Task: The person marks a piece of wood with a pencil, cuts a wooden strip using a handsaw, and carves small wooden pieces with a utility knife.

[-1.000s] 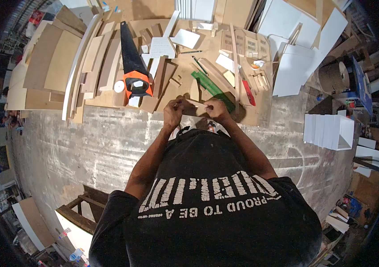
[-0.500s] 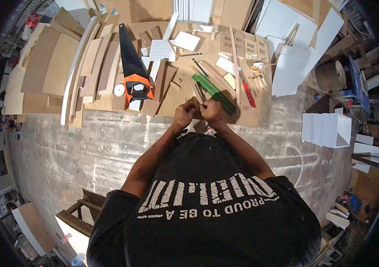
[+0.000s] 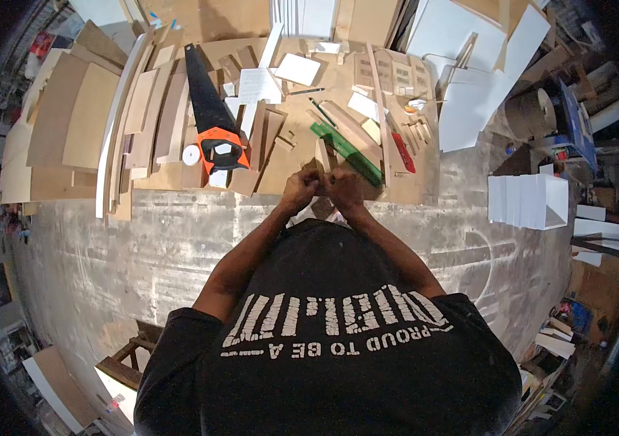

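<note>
Both hands are close together at the near edge of the wooden work board (image 3: pixel 266 174). My left hand (image 3: pixel 300 190) is closed, its fingertips pinched toward the other hand. Beside it, my right hand (image 3: pixel 344 190) is closed too, with fingers curled inward. Whatever they pinch is too small and shaded to make out. A short wooden strip (image 3: pixel 322 154) lies just beyond the fingertips. A green ruler-like tool (image 3: pixel 345 153) rests slantwise to the right, near my right hand. Farther right is a red utility knife (image 3: pixel 403 153).
A handsaw (image 3: pixel 211 102) with an orange handle lies on the left, by a white tape roll (image 3: pixel 191 155). Wooden boards (image 3: pixel 95 116) lean at far left. A written paper sheet (image 3: pixel 260 86) and a pencil (image 3: pixel 306 91) lie farther back. White panels (image 3: pixel 473 102) stand at right.
The view has shifted slightly, so the board's items appear a little farther left. My right hand has drawn slightly closer to my left and turned a little. Both hands stay closed.
</note>
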### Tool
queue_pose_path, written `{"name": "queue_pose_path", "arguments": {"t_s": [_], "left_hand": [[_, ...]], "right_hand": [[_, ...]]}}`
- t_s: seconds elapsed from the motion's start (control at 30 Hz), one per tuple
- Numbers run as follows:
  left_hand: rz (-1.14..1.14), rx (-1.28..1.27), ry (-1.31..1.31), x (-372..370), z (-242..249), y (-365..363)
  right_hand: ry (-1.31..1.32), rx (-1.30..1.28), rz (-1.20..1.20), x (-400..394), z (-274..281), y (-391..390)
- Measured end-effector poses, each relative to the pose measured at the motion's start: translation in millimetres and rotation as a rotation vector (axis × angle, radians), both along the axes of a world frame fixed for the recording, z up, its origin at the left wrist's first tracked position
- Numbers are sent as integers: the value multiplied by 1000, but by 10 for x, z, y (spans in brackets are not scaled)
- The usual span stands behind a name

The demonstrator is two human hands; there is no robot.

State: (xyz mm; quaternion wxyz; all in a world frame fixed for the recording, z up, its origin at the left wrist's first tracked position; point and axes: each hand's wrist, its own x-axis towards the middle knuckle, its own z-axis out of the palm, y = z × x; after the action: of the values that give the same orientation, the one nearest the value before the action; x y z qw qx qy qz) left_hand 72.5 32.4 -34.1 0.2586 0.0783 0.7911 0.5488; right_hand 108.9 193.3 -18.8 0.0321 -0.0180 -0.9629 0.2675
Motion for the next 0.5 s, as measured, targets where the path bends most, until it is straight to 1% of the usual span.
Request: {"name": "queue_pose_path", "arguments": {"t_s": [0.03,0.1,0.23,0.33,0.43,0.5], "left_hand": [[0,-10,-1,-1,40,5],[10,49,-37,-1,110,12],[28,80,-52,18,226,15],[-32,-17,-21,-10,263,4],[-18,-33,237,-28,245,22],[-37,-59,405,-52,102,48]], "right_hand": [[40,-4,-5,6,-21,2],[119,-13,-16,12,-70,4],[33,20,0,1,-94,-15],[0,28,-4,10,-79,-10],[24,-14,-15,21,-52,-12],[32,-81,-22,4,-20,4]]}}
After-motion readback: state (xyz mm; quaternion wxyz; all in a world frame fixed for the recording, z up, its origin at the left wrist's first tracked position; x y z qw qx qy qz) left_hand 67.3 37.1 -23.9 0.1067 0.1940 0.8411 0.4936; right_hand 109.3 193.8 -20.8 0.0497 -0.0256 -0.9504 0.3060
